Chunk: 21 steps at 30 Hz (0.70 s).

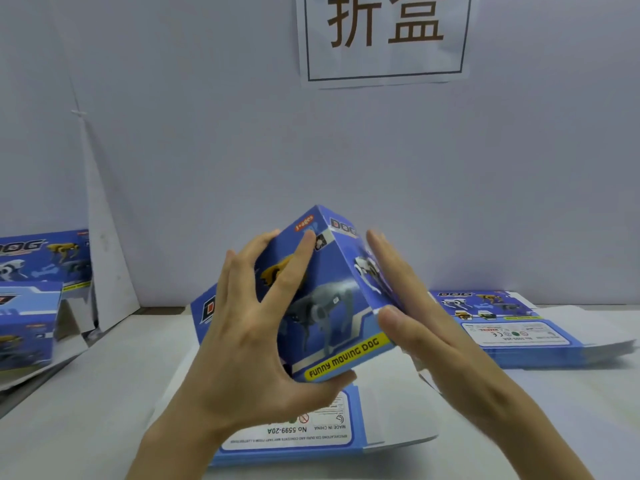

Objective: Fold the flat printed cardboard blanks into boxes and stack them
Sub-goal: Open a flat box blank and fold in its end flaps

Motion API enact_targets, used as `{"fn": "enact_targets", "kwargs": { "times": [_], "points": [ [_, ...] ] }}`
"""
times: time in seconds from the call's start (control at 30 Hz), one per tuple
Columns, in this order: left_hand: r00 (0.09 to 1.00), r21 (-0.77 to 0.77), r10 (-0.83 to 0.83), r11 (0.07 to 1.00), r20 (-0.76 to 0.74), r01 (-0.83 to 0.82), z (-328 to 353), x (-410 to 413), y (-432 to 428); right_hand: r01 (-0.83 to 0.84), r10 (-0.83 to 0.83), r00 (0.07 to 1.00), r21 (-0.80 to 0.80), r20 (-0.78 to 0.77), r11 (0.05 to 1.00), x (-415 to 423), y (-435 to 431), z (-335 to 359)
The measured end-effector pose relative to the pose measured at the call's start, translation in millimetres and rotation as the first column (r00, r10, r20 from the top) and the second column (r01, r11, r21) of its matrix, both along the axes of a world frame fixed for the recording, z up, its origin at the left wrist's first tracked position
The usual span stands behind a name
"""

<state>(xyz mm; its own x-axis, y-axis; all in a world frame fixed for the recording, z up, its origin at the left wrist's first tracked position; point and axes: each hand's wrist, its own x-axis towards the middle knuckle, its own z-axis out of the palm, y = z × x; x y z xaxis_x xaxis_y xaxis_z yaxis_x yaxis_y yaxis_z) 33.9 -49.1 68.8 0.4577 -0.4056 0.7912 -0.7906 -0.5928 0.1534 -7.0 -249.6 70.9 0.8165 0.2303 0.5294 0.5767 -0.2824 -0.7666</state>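
- i see a plain pale blue-grey wall (207,140) filling the upper view, evenly lit.
- a white paper sign (384,64) hangs top centre, two large brown characters inside a thin dark frame.
- a white sheet (110,271) leans against the wall at left.
- the tabletop (86,403) below is white.

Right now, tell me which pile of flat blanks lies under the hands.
The near centre pile, beneath the held box; the other pile lies far right.
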Motion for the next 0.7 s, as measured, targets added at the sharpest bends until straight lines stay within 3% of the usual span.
{"fn": "enact_targets", "kwargs": {
  "times": [0.17,0.3,0.4,0.47,0.6,0.7],
  "points": [
    [0.999,-0.049,-0.018,0.999,0.04,0.02,-2.4,-0.5,-2.8,0.052,-0.04,0.995,-0.139,0.087,0.989,-0.8,5.5,0.3],
    [1.0,0.049,-0.022,0.999,0.019,0.021,-2.0,2.9,2.6,0.071,-0.072,0.997,-0.161,-0.004,0.984,-3.3,0.1,4.8],
    [0.988,0.247,0.064,0.964,0.144,-0.099,-3.5,7.2,-0.9,0.152,-0.156,0.979,-0.036,-0.134,0.988,3.1,-3.0,1.4],
    [0.984,0.252,0.123,0.956,0.131,-0.153,-5.7,7.8,-5.4,0.198,-0.18,0.957,0.057,-0.227,0.979,11.4,-7.4,-0.1],
    [0.938,0.005,0.257,0.965,-0.231,-0.263,-13.4,14.1,-7.3,0.32,-0.22,0.932,0.367,-0.29,0.873,19.1,-15.7,0.5],
    [0.862,-0.292,0.134,0.906,-0.489,-0.307,-12.8,16.8,-6.7,0.325,-0.223,0.941,0.506,-0.253,0.799,26.1,-11.6,-3.2]
  ]
}}
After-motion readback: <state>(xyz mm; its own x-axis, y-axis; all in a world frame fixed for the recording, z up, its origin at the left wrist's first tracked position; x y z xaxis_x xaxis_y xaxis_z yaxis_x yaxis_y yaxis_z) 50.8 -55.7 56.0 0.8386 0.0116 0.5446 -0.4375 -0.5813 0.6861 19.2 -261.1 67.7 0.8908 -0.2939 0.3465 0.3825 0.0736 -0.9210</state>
